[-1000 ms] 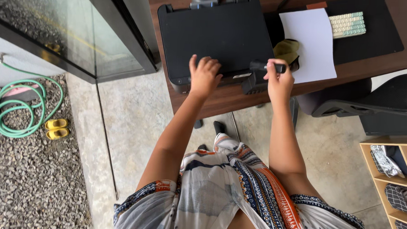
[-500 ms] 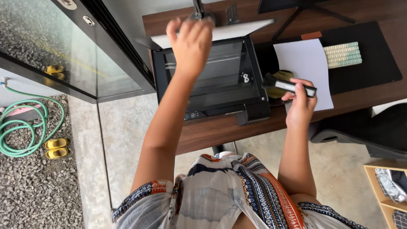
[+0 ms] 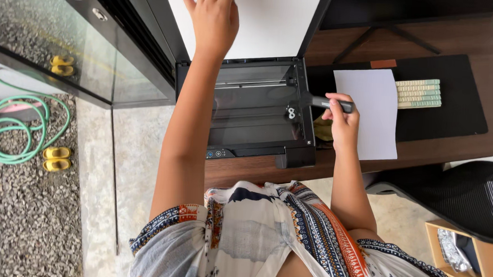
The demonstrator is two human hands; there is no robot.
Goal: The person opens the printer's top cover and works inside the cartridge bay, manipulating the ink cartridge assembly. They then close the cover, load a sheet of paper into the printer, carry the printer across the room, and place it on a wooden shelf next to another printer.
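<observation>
A black flatbed printer [image 3: 257, 150] sits on the brown desk [image 3: 456, 150], with its lid [image 3: 262, 23] raised so the white underside faces me and the glass [image 3: 253, 114] is bare. My left hand [image 3: 210, 15] presses flat against the raised lid and holds it up. My right hand [image 3: 339, 117] grips the handle of a small black brush-like tool [image 3: 320, 102], whose head rests at the right edge of the glass. A yellow cloth [image 3: 321, 130] lies under that hand.
A white sheet of paper [image 3: 369, 113] lies on a black desk mat [image 3: 453, 92] beside a pale green keyboard [image 3: 417, 93]. A monitor stand [image 3: 383, 42] is behind. A black chair [image 3: 455, 192] and wooden shelf [image 3: 477, 256] stand right. Glass door, green hose [image 3: 8, 133], yellow sandals left.
My left hand has lifted the printer lid from shut to fully raised. My right hand has brought the black tool from beside the printer to the edge of the glass.
</observation>
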